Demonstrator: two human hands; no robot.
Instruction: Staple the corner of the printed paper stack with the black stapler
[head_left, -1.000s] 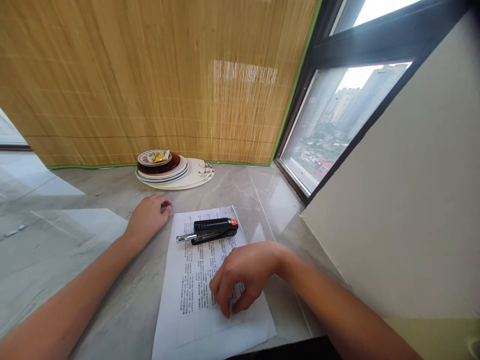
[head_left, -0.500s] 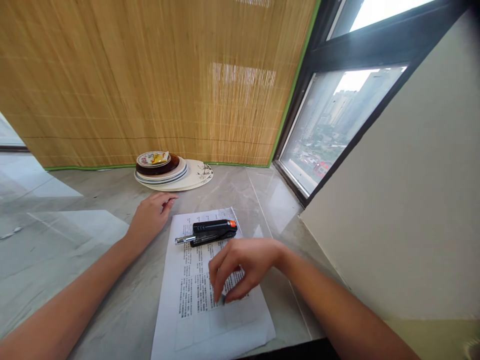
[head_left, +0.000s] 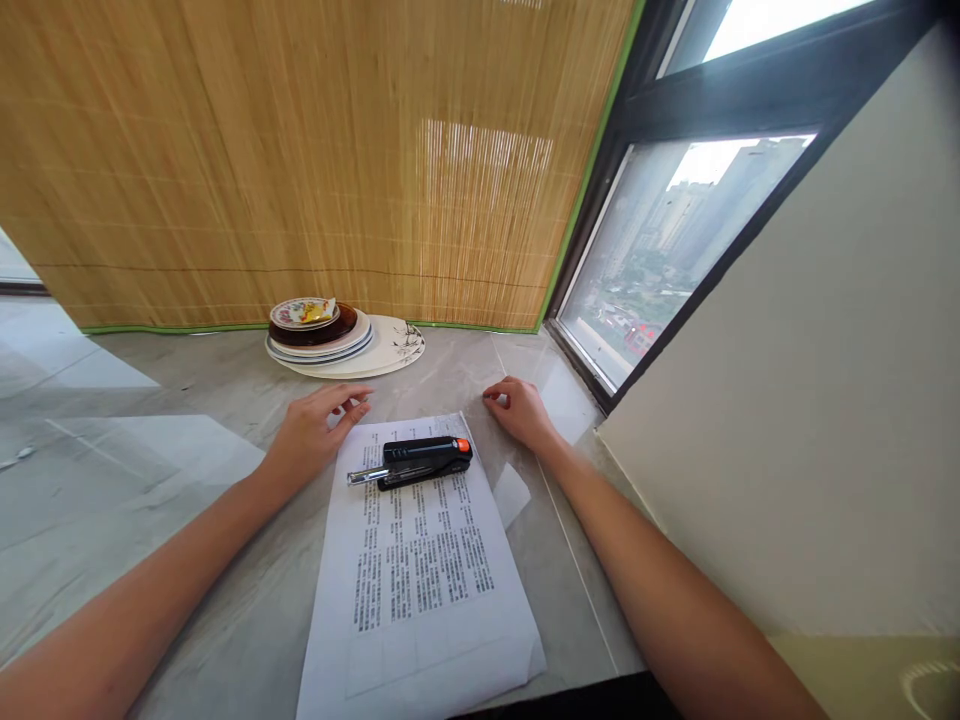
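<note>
A printed sheet of paper (head_left: pixel 420 580) lies on the grey marble counter (head_left: pixel 150 480), with a black stapler (head_left: pixel 420 460) with an orange tip lying across its top edge. My left hand (head_left: pixel 315 430) rests at the paper's top left corner, fingers stretched out and apart, holding nothing. My right hand (head_left: pixel 521 410) sits on the counter just beyond the paper's top right corner, to the right of the stapler, fingers loosely curled with nothing visible in them.
A stack of plates (head_left: pixel 330 335) stands at the back against a bamboo blind (head_left: pixel 315 160). A dark-framed window (head_left: pixel 675 240) is at the right, next to a cream wall (head_left: pixel 825 400). The counter's front edge runs just below the paper.
My right hand has lifted off the lower part of the paper and moved forward to the counter beside the stapler. My left hand's fingers have stretched out toward the paper's corner.
</note>
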